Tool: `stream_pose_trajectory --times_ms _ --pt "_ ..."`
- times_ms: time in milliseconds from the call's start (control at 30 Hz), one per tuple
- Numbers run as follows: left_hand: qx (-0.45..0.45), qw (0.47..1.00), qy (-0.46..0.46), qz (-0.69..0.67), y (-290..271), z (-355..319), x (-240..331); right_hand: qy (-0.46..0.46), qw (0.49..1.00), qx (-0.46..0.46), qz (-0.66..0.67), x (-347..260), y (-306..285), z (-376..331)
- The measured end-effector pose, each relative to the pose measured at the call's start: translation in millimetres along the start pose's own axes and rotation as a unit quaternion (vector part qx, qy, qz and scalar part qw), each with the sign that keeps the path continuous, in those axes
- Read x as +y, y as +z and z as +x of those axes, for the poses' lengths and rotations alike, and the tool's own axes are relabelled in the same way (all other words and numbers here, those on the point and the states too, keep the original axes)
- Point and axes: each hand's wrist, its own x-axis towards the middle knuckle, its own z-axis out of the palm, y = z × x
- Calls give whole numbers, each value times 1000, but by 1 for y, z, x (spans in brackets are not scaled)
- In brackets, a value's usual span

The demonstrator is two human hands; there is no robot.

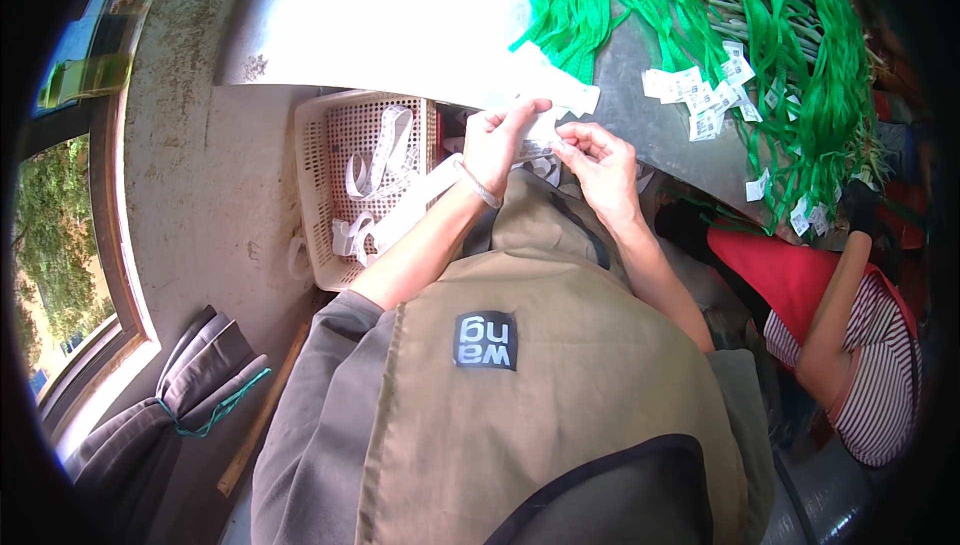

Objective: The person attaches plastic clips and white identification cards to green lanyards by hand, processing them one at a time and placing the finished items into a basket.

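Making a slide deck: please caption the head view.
Left hand and right hand hold a white label strip near green mesh netting on a metal table.

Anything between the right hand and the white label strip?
Nothing visible: the right hand's fingers touch the white label strip. The green mesh lies beyond the hands, on the table, not between.

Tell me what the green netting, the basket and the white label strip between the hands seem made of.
Green netting: probably plastic, slightly glossy; its flat strands show a fine open weave.
Basket: likely moulded plastic, matte off-white, with regular rows of holes in its walls.
White label strip: thin and smooth, paper or synthetic film; bright light leaves that open.
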Motion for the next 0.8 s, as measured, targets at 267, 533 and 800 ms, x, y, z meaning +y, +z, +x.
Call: stream_pose_trajectory --times_ms 267,533,800 --pt "25 999 8 23 4 7 -11 -78 996 23 -45 0 -3 -2" --pt "143 987 -62 -28 -6 11 -9 109 980 74 147 -3 -34 17" --pt "-69 933 54 349 -11 0 -27 22 991 65 -112 47 -68 68"
